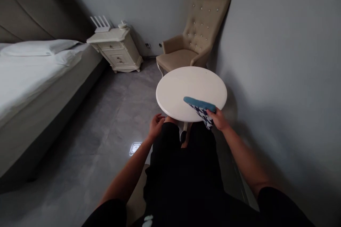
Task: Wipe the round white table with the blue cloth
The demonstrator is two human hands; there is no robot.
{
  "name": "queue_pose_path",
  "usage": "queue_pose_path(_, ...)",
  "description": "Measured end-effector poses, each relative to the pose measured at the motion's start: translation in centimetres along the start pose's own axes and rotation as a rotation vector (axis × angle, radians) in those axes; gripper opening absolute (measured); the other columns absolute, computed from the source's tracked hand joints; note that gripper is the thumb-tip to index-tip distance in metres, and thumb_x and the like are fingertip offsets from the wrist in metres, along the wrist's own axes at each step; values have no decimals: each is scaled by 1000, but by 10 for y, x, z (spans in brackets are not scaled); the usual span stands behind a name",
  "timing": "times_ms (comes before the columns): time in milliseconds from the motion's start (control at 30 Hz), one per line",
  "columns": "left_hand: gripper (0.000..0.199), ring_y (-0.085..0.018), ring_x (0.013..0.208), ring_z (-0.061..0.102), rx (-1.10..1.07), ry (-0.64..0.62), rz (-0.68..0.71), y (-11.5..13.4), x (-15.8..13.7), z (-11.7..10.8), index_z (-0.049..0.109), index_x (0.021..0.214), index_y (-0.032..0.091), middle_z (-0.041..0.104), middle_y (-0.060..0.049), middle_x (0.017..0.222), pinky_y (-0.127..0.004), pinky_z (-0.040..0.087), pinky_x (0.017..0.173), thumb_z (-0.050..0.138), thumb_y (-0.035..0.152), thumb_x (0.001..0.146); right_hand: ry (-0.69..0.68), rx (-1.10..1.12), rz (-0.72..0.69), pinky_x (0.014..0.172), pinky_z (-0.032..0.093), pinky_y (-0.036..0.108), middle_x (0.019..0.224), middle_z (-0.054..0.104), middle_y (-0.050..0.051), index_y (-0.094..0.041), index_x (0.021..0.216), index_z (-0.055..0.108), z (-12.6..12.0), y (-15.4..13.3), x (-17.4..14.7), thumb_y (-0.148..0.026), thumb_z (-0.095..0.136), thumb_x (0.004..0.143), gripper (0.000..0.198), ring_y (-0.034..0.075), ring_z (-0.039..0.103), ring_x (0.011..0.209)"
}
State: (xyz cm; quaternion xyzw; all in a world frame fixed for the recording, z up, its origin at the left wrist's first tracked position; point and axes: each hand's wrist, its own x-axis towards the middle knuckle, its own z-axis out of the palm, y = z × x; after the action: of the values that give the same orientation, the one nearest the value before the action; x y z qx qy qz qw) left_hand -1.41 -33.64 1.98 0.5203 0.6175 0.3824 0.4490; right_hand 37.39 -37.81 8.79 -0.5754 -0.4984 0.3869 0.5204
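My right hand grips one end of a folded cloth, teal on its upper side and patterned in dark blue and white beneath. The cloth is over the near right part of a round white table; whether it touches the top I cannot tell. Beside my left knee, just off the table's near left edge, my left hand is open with loosely bent fingers and holds nothing.
A tan tufted armchair stands behind the table, against the corner. To its left is a white nightstand bearing a router. The bed fills the left side, and a grey wall rises at the right.
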Motion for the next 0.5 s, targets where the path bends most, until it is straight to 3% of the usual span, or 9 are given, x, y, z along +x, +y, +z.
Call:
queue_pose_path(67,82,-30,137,78,-125,-90,43,24,0,13,49,173,16,80,-22,149,-45,63,112,66,60,105,55,270,102,113,70,54,112,91,6,-28,113,82,2,-17,-3,-78,93,80,61,35,87,114)
queue_pose_path(167,98,-33,145,75,-344,-321,44,54,-3,31,37,183,22,76,-21,158,-50,61,116,62,78,106,-7,456,233,101,75,52,102,91,7,-27,108,82,7,-37,-12,-79,98,75,65,36,89,103)
queue_pose_path(233,106,-37,140,78,-484,-486,18,68,-6,44,45,180,22,79,-21,152,-53,62,114,64,89,100,-41,471,288,96,77,52,97,91,8,-26,105,81,13,-42,-17,-79,99,73,64,37,90,100)
queue_pose_path(300,105,-39,130,81,-608,-576,-14,75,-9,55,60,167,18,84,-21,142,-53,64,111,82,87,90,-45,465,325,93,77,51,96,90,8,-26,103,80,18,-42,-21,-79,101,71,65,38,90,100)
queue_pose_path(400,86,-34,111,86,-685,-539,-98,74,-13,65,73,144,15,88,-16,125,-47,67,104,104,63,79,-68,460,387,91,77,50,98,91,9,-27,102,78,24,-35,-26,-86,98,70,70,37,90,103)
queue_pose_path(500,76,-29,99,86,-714,-472,-167,67,-16,66,76,133,16,89,-11,112,-44,69,98,105,59,78,-167,466,443,94,76,50,104,91,11,-27,103,78,23,-27,-35,-98,87,74,77,37,89,110)
